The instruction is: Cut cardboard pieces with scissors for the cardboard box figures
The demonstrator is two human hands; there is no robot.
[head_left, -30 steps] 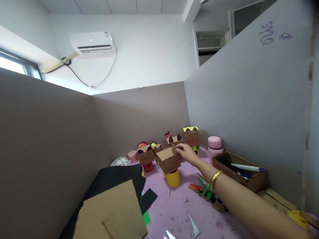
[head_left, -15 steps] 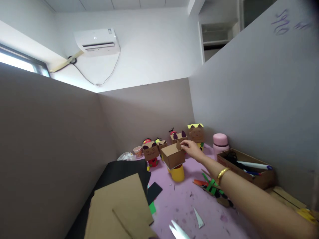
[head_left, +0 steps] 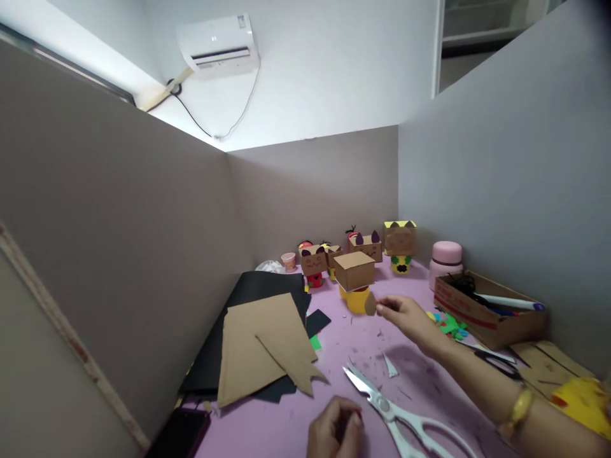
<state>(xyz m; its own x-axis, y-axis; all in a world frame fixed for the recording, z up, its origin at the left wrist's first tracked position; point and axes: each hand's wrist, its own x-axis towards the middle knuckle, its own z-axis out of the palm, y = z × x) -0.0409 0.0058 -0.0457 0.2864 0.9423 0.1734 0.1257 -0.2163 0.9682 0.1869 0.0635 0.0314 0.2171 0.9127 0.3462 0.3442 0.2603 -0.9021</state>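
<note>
Right hand pinching a small cardboard piece, beside box figure, scissors near

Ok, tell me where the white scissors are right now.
In the head view the white scissors lie open on the pink table, low and right of centre, between the left hand and the right forearm.

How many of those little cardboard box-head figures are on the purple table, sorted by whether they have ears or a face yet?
Figures with dark ears: 2
Figure with a yellow top: 1
Plain box head on a yellow cup, no face or ears: 1
Small figure partly hidden behind the plain one: 1
Total: 5

The right hand holds a small brown cardboard piece beside the plain one.
</note>
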